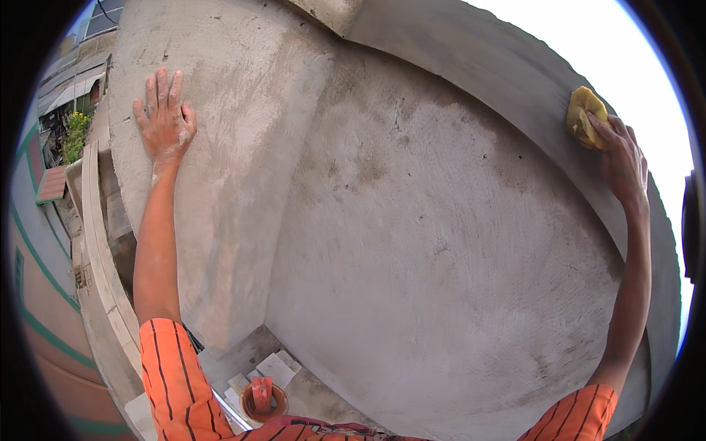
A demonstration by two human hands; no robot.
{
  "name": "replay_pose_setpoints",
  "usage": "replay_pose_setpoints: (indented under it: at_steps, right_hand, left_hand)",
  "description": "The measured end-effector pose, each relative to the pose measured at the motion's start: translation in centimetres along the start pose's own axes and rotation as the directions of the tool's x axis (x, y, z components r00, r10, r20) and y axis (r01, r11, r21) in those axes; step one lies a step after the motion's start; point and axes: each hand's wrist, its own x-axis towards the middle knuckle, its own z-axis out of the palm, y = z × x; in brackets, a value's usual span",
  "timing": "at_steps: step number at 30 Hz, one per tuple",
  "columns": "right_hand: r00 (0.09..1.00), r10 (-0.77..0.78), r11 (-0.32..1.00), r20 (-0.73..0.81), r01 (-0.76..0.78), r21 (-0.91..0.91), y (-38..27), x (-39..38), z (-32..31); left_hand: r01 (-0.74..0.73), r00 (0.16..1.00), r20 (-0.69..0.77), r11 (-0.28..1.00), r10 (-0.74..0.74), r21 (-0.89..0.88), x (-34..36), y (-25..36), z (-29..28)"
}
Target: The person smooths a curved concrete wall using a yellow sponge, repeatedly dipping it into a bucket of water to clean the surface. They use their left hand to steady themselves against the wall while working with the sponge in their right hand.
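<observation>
My left hand (pixel 166 121) lies flat with its fingers stretched out on the pale plastered wall (pixel 243 110) at the left. Whitish dust or plaster marks its skin and wrist. At the upper right, my right hand (pixel 624 158) is closed around a yellow sponge (pixel 586 117). The sponge rests against the grey, smooth-looking plaster band (pixel 515 81) that curves along the top and right. Both arms are raised and spread wide. Between them stretches a rough grey plaster surface (pixel 441 242) with darker, damp-looking patches.
Below, near my body, an orange-brown bucket (pixel 276 411) holds a red block-like item (pixel 262 395). Pale flat pieces (pixel 278 367) lie beside it on a ledge. Past the wall's left edge are a long pale beam (pixel 99 228), a yellow-flowered plant (pixel 75 136) and neighbouring buildings lower down.
</observation>
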Motion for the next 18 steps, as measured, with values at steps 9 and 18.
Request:
replay_pose_setpoints:
  at_steps: [9, 18]
  right_hand:
    - [0.942, -0.092, 0.987, -0.322, 0.129, 0.096, -3.2, 6.5, -2.6]
    - [0.912, -0.348, 0.905, -0.217, 0.387, 0.176, -31.5, 20.5, -1.8]
  left_hand:
    - [0.057, 0.974, 0.203, 0.977, -0.100, 0.205, 0.2, 0.8, -0.6]
    - [0.030, 1.000, 0.002, 0.995, -0.030, 0.100, -0.5, 1.2, 0.5]
